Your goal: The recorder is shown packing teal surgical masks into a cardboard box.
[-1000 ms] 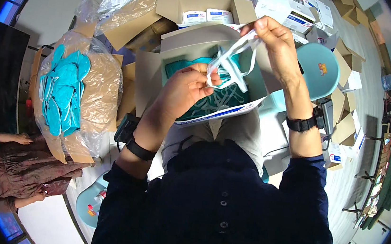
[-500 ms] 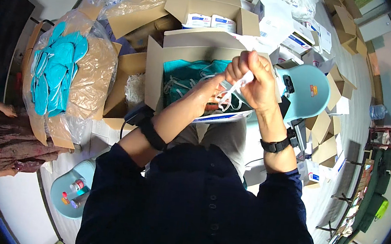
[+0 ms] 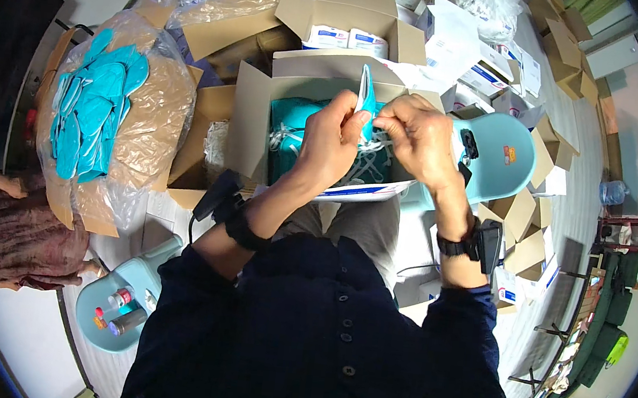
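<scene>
Over the open carton (image 3: 315, 88), near its middle, the left hand (image 3: 333, 142) pinches an upright teal piece (image 3: 370, 89) with a white edge, while the right hand (image 3: 420, 138), fingertips drawn together, works just right, its hold unclear.

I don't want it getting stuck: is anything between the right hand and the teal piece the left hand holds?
Nothing visible is in between. The right hand is close beside the teal piece, which the left hand pinches over the open box; whether they touch, I can't tell.
</scene>
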The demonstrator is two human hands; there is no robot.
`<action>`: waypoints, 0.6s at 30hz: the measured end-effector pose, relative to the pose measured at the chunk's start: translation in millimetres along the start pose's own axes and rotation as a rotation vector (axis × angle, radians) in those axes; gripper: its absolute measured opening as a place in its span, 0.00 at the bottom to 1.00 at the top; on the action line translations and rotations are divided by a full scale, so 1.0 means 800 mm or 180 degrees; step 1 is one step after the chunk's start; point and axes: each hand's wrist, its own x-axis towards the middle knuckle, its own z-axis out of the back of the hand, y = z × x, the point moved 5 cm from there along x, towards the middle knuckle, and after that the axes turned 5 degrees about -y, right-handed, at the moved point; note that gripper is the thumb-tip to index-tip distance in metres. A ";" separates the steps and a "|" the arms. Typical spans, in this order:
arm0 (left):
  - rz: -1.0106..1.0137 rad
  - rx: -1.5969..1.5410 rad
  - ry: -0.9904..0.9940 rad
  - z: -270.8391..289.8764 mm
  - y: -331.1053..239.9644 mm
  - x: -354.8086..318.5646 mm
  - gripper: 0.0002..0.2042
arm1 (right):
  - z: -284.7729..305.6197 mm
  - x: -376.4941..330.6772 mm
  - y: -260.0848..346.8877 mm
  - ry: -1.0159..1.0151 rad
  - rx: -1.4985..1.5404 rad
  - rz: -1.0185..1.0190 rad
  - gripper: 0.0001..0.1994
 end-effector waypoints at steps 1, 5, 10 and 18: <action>-0.0062 0.0057 -0.0039 0.010 -0.003 -0.003 0.08 | 0.002 0.001 -0.009 -0.0146 -0.0161 0.0392 0.06; -0.0148 -0.0172 -0.0185 0.032 -0.009 -0.008 0.09 | 0.039 0.011 -0.065 -0.0585 0.0489 -0.1254 0.03; -0.0076 -0.0519 -0.0355 0.043 -0.010 0.007 0.10 | 0.016 0.008 0.017 0.0119 0.0853 -0.0934 0.08; -0.0131 -0.0339 -0.0710 0.041 -0.018 -0.001 0.12 | -0.009 -0.002 0.056 -0.0146 0.0510 -0.0172 0.04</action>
